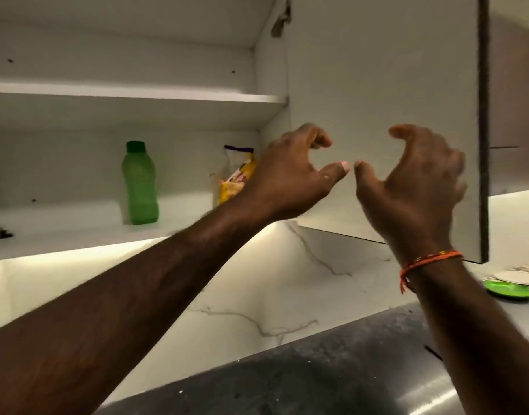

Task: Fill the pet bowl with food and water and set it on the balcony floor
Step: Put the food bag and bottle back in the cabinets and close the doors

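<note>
Head view shows both hands raised before the open wall cupboard, empty and half-curled: the left hand (290, 175) and the right hand (413, 181) are near each other, thumbs almost meeting, gripping nothing. Just behind the left wrist, a yellow food packet (236, 178) stands at the right end of the lower shelf (77, 229), against the cupboard's side wall; a green bottle (140, 184) stands mid-shelf. No pet bowl is visible. Best reach: take the packet low and upright, steering clear of the open door (377, 85).
</note>
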